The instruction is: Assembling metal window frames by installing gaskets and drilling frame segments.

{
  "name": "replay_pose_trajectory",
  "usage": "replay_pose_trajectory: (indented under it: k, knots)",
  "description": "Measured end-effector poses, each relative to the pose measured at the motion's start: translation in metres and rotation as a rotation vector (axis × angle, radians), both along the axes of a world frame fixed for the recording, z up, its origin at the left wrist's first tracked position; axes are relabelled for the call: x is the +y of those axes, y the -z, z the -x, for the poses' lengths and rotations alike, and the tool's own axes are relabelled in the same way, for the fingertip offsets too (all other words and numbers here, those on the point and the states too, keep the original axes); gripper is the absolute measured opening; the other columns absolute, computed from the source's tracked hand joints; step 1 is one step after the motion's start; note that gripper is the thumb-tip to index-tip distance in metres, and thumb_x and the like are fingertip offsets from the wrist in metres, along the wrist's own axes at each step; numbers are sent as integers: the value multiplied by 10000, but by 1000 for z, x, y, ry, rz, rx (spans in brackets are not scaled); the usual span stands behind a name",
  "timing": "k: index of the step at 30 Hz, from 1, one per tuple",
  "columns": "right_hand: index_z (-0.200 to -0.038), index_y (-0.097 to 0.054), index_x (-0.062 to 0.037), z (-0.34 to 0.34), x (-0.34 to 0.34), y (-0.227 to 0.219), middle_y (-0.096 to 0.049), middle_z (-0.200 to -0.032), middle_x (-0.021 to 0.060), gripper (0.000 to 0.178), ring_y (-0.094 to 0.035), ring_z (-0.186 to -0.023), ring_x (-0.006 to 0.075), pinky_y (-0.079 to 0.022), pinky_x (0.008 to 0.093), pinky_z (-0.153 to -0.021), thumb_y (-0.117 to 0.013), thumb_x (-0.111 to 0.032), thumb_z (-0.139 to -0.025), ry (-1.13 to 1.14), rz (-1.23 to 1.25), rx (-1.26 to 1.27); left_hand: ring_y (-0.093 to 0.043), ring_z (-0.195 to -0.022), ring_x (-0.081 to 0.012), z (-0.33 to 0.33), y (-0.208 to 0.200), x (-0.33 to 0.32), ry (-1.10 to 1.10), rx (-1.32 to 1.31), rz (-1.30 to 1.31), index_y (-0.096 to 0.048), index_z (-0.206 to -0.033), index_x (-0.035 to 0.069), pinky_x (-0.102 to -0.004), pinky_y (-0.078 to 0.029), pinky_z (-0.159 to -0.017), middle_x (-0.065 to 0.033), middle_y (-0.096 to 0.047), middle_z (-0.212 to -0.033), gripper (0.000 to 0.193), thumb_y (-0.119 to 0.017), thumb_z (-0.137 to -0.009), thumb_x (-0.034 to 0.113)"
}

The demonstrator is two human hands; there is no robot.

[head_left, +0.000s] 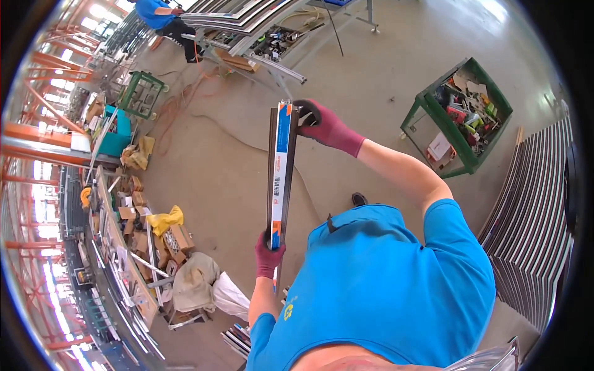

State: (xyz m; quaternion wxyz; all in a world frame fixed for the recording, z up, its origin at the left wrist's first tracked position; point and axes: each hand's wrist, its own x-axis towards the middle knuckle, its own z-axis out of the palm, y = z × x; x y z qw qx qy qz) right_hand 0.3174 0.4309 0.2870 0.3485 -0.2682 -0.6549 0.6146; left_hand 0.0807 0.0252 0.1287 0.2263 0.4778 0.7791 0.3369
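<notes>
A long dark metal profile [281, 185] with a blue, white and orange film strip along its face is held out in front of my body. My left hand [268, 256], in a dark red and black glove, grips it close to my body. At the far end, my right hand [327, 128], gloved alike, curls its fingers against the profile's right side. Part of the near end runs on past my left hand beside my forearm. The undersides of both grips are hidden.
At the right stand a green metal cart [427, 102] of mixed scraps and a stack of striped profiles [532, 198]. Frames lie on a far-left workbench [247, 28] beside a co-worker in blue [151, 15]. Boxes [179, 238] and a beige sack [195, 281] fill the left. A hose [235, 139] crosses the floor.
</notes>
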Motion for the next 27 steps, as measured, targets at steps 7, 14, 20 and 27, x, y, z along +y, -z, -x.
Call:
replay_pose_trajectory:
  k: [7,14,20,27]
  knots:
    - [-1221,-688,-44,15,8,-2,-715,-949,59,267,-662,-857,118,-557,323,-755,-749,-118,-972,109,-271,-47,-734,-1120,-352,-10,13,-13,-39,-87,-8,-627,-1327,13,-440,-572,-975,-188,-745,-1196,708,-898,-699,198]
    - [-1075,-710,-9,20,6,-17,-707,-787,83,129,-670,-658,148,-550,335,-643,-644,-114,-1040,173,-478,-201,-735,-1104,-360,-17,13,-12,-62,-59,-28,-635,-1319,24,-448,-576,-954,-189,-745,-1178,704,-904,-701,230]
    - [-1001,-710,-24,39,25,-20,-639,-690,49,227,-576,-525,152,-468,334,-500,-623,-226,-1061,333,511,354,-747,-1067,-349,-11,10,-11,-93,-3,-95,-644,-1296,23,-444,-582,-934,-180,-756,-1139,682,-899,-694,217]
    - [-950,-702,-28,-5,59,-44,-604,-717,15,286,-546,-541,115,-448,317,-512,-657,-289,-1059,93,212,-388,-757,-1012,-350,1,1,-13,-171,27,-155,-657,-1218,31,-434,-589,-892,-176,-762,-1095,594,-883,-694,194]
